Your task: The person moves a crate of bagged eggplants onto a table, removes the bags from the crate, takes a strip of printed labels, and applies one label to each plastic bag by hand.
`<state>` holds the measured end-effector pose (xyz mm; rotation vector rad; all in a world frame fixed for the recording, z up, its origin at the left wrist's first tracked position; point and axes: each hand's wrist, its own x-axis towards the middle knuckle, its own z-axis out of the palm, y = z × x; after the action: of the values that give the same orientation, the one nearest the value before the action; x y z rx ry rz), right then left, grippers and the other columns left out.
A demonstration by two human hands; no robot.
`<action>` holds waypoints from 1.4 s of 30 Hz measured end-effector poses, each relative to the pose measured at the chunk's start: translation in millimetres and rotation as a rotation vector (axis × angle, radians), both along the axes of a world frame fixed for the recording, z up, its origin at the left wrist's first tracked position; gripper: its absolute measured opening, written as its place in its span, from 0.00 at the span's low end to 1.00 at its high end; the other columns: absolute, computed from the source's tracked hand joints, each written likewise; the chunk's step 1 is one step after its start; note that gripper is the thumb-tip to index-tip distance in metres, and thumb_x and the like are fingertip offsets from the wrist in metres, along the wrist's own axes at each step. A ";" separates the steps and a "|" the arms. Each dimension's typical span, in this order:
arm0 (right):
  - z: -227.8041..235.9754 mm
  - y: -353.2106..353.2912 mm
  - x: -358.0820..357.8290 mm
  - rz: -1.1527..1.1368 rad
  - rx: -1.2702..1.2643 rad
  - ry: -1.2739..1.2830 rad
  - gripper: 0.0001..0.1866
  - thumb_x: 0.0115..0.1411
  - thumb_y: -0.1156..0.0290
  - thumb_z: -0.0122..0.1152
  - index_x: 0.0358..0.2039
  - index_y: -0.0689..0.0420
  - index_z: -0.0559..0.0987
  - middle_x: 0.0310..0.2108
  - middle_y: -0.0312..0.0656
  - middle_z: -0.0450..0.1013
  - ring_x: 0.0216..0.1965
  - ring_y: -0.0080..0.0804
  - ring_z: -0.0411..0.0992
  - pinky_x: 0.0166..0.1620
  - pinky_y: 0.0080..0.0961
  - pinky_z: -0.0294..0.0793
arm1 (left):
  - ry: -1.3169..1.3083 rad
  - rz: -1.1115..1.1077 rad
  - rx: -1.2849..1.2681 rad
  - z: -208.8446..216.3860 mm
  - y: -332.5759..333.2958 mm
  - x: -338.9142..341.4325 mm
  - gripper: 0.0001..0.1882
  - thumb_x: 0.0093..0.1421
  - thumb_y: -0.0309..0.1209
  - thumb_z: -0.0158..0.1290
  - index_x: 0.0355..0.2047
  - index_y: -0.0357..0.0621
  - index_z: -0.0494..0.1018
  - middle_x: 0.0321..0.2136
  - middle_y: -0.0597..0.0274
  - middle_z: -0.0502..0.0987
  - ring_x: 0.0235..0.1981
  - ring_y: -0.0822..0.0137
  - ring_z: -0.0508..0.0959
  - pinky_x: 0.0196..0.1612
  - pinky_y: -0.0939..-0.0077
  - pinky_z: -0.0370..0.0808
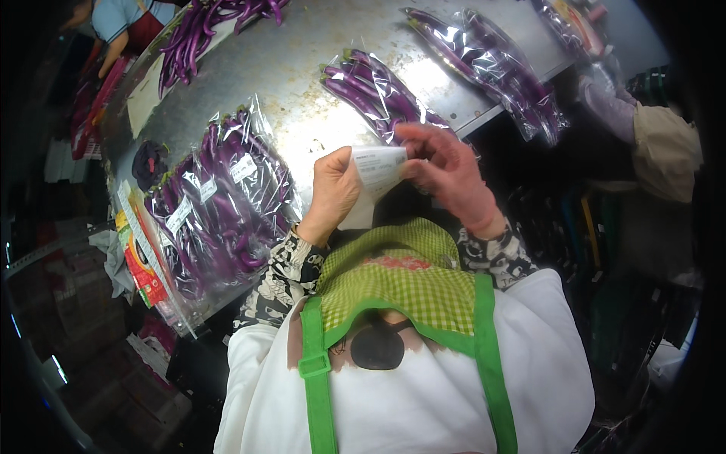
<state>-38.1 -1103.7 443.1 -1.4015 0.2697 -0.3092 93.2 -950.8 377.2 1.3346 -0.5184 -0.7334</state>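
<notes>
In front of my chest, a white printed label sheet (378, 161) is held up between my hands. My left hand (331, 195) pinches its left edge between thumb and fingers. At its right edge is my right hand (455, 175), slightly blurred, with thumb and curled fingers around the sheet's side; the exact contact is partly hidden. Just beyond the right hand lies a clear bag of purple eggplants (374, 89) on the metal table (299, 91). Left of my left hand, several bagged eggplants (227, 204) with white labels lie packed together.
Loose eggplants (198, 34) lie at the far left, and another bagged bunch (484, 64) lies at the right edge. A red and yellow package (142, 261) sits at the near left. One co-worker's gloved hand (609, 106) is at right; another person (132, 26) stands far left.
</notes>
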 end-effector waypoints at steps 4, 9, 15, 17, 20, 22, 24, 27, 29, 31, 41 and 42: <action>-8.9 9.8 2.2 -0.029 -0.026 0.080 0.17 0.60 0.69 0.66 0.48 0.61 0.77 0.39 0.35 0.75 0.40 0.17 0.70 0.44 0.16 0.71 | 0.020 0.067 -0.051 20.1 -7.4 -11.7 0.08 0.65 0.26 0.53 0.42 0.38 0.78 0.31 0.67 0.81 0.33 0.77 0.79 0.38 0.81 0.77; -7.1 16.4 3.3 -0.067 0.015 0.091 0.15 0.62 0.70 0.64 0.47 0.63 0.77 0.40 0.37 0.76 0.40 0.18 0.72 0.45 0.17 0.73 | -0.054 -0.002 -0.124 15.5 -5.0 -11.4 0.09 0.63 0.25 0.57 0.43 0.37 0.76 0.33 0.64 0.81 0.33 0.75 0.80 0.38 0.81 0.79; -12.1 14.5 1.7 -0.081 -0.017 0.094 0.12 0.62 0.72 0.63 0.44 0.64 0.78 0.39 0.37 0.76 0.41 0.19 0.72 0.45 0.17 0.72 | 0.133 -0.004 -0.099 -5.4 -3.5 -21.4 0.04 0.63 0.26 0.57 0.33 0.38 0.76 0.26 0.66 0.80 0.25 0.79 0.78 0.28 0.84 0.76; -21.0 8.8 -0.4 -0.069 -0.100 0.080 0.11 0.62 0.72 0.63 0.43 0.64 0.78 0.39 0.37 0.76 0.40 0.19 0.72 0.45 0.17 0.72 | 0.191 -0.018 -0.004 -12.1 -3.5 -24.7 0.04 0.62 0.26 0.58 0.32 0.39 0.76 0.25 0.67 0.80 0.24 0.80 0.77 0.27 0.84 0.74; -29.9 -12.7 6.7 -0.047 -0.125 0.052 0.08 0.63 0.73 0.61 0.40 0.64 0.78 0.39 0.36 0.76 0.40 0.20 0.73 0.45 0.17 0.72 | 0.178 -0.122 0.216 -31.0 -0.5 -21.6 0.06 0.61 0.29 0.59 0.31 0.37 0.78 0.25 0.67 0.79 0.23 0.79 0.75 0.25 0.83 0.72; -34.0 -41.5 18.9 -0.008 0.062 0.091 0.08 0.63 0.73 0.61 0.39 0.63 0.78 0.38 0.36 0.76 0.40 0.20 0.73 0.45 0.17 0.72 | 0.116 -0.319 0.452 -22.5 7.3 -16.5 0.10 0.60 0.28 0.55 0.34 0.30 0.77 0.27 0.56 0.81 0.26 0.70 0.79 0.29 0.75 0.75; -43.4 -73.4 43.1 0.090 -0.158 0.144 0.11 0.63 0.68 0.62 0.38 0.64 0.78 0.35 0.35 0.76 0.39 0.18 0.72 0.43 0.17 0.72 | -0.118 -0.381 0.500 -53.8 20.0 -16.0 0.09 0.53 0.28 0.59 0.32 0.34 0.79 0.25 0.52 0.81 0.24 0.65 0.79 0.30 0.72 0.74; -73.7 -103.7 87.5 0.067 -0.384 0.280 0.10 0.59 0.63 0.66 0.32 0.57 0.82 0.36 0.36 0.78 0.39 0.24 0.74 0.46 0.20 0.72 | -0.298 -0.449 0.417 -25.7 18.9 -24.8 0.00 0.52 0.21 0.59 0.26 0.37 0.78 0.21 0.66 0.78 0.24 0.77 0.74 0.26 0.79 0.70; -132.3 -116.6 124.1 -0.124 -0.826 0.416 0.06 0.52 0.61 0.71 0.24 0.47 0.84 0.38 0.37 0.78 0.46 0.37 0.74 0.52 0.32 0.72 | -0.350 -0.402 0.332 -12.9 16.9 -30.8 0.01 0.52 0.21 0.59 0.25 0.36 0.77 0.21 0.65 0.77 0.24 0.77 0.73 0.26 0.79 0.70; -159.2 -114.1 138.3 -0.218 -0.915 0.367 0.08 0.45 0.61 0.74 0.24 0.47 0.83 0.44 0.39 0.75 0.52 0.44 0.69 0.56 0.37 0.69 | -0.441 -0.365 0.241 -7.7 15.1 -35.3 0.03 0.53 0.21 0.58 0.24 0.35 0.75 0.20 0.64 0.75 0.24 0.77 0.73 0.26 0.79 0.70; -157.1 29.0 146.1 0.124 -0.631 0.144 0.47 0.49 0.55 0.72 0.65 0.57 0.59 0.59 0.59 0.62 0.60 0.56 0.61 0.63 0.41 0.62 | -0.329 -0.371 -0.080 24.9 -9.5 -52.9 0.03 0.51 0.18 0.52 0.25 0.33 0.76 0.28 0.59 0.78 0.28 0.71 0.76 0.30 0.78 0.72; -152.1 23.6 135.7 0.094 -0.610 0.190 0.47 0.49 0.55 0.72 0.65 0.57 0.58 0.59 0.58 0.61 0.60 0.56 0.61 0.63 0.41 0.61 | -0.318 -0.315 -0.076 19.9 -10.2 -49.4 0.03 0.51 0.18 0.52 0.25 0.33 0.76 0.28 0.59 0.78 0.28 0.71 0.76 0.31 0.78 0.72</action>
<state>97.5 -1080.1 291.0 -2.0447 0.2755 -0.1845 43.8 -960.9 397.0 1.3200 -1.0180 -0.7511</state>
